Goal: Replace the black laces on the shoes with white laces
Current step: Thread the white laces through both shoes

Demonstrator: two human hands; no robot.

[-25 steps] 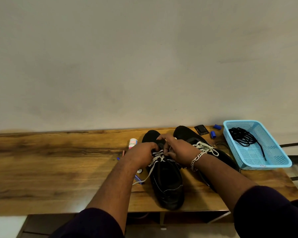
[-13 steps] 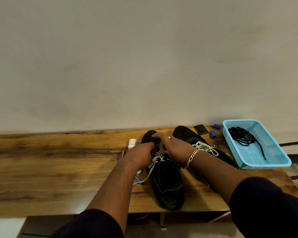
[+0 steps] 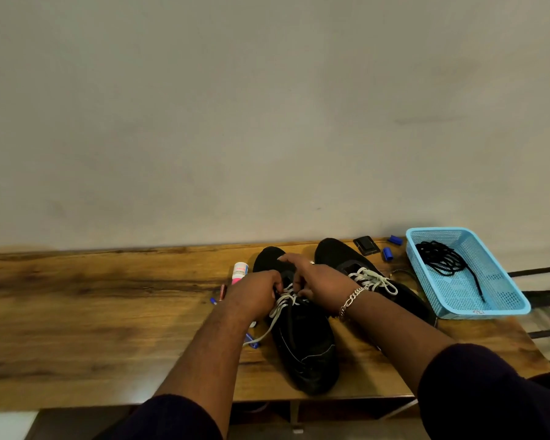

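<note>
Sleeves, dark, at bottom edge; both forearms reach forward over the wooden table [image 3: 77,312].

Left shoe [image 3: 302,350], black, lies nearest, heel end toward the camera, toe pointing to the wall. White lace [image 3: 275,311] crosses its eyelets; one loose end trails off the shoe's left side onto the table, ending by a small blue pen cap [image 3: 253,343].

Left hand [image 3: 256,292]: fingers curled at the lacing, pinching the white lace on the shoe's left side. Right hand [image 3: 318,281]: fingers bent down onto the tongue area, thumb and fingertips closed on the lace at the shoe's right side. Chain bracelet [image 3: 351,300] on the right wrist.

Right shoe [image 3: 346,258], black, just beside the left shoe, partly hidden under the right forearm; its white lace [image 3: 373,279] is already threaded and tied in a bow.

Left of the hands: small white-and-pink bottle [image 3: 239,272], pens partly hidden.

Further right: light-blue plastic basket [image 3: 505,300] holding the bundled black laces [image 3: 442,258].

Near the wall: small black object [image 3: 366,245], two blue caps [image 3: 388,254]. Plain wall [image 3: 267,122] behind.
</note>
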